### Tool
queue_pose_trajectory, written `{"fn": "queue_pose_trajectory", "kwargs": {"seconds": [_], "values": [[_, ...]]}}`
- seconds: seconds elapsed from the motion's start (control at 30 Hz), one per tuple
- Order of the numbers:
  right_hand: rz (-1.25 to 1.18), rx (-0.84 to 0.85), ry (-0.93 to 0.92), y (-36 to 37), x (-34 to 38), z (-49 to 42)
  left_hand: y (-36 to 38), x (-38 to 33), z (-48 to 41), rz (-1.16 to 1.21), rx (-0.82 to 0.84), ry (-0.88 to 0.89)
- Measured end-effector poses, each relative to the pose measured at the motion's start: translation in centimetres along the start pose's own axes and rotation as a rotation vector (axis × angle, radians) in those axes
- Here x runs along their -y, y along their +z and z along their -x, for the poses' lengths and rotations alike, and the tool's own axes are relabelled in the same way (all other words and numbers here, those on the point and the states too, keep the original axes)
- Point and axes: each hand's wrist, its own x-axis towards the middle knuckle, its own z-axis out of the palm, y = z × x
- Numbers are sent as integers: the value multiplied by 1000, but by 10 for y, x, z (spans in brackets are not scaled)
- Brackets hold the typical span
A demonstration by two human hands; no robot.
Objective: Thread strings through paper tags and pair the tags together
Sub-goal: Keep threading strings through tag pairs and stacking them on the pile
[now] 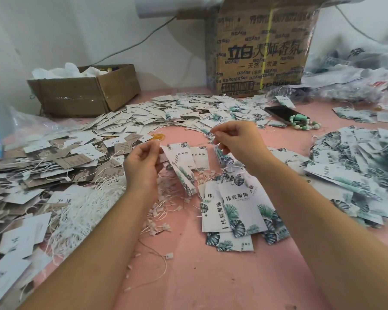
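Counted on the pink table (211, 276): two cardboard boxes, one low box (85, 95) at back left and one tall printed box (260, 52) at back centre. One dark phone (280, 114), with one bead bracelet (305, 125) at its near end. Loose tags (143, 115) spread in heaps on the left, back and right, far too many to count. One small stack of leaf-print tags (235, 206) near centre, one bundle of white strings (87, 202) to its left. Both hands raised above the table, forearms reaching in from the near edge, palms turned inward. Left hand (141, 162) with fingers curled, thumb and forefinger pinching the top of the held tags (182, 171), apparently two, though the exact count is unclear. Held tags hanging just right of that hand, long axis slanting down and to the right, top end up at the fingertips. Right hand (235, 139) higher and further back, fingers curled, tips pinched on a fine string (213, 139), barely visible.
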Motion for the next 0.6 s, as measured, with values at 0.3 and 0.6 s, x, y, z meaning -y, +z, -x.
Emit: {"fn": "queue_pose_trajectory", "kwargs": {"seconds": [0.3,0.6], "values": [[68,105,-184,22,4,11,3,-1,14,-354,130,459],[59,117,-254,28,8,10,14,-8,21,-296,149,481]]}}
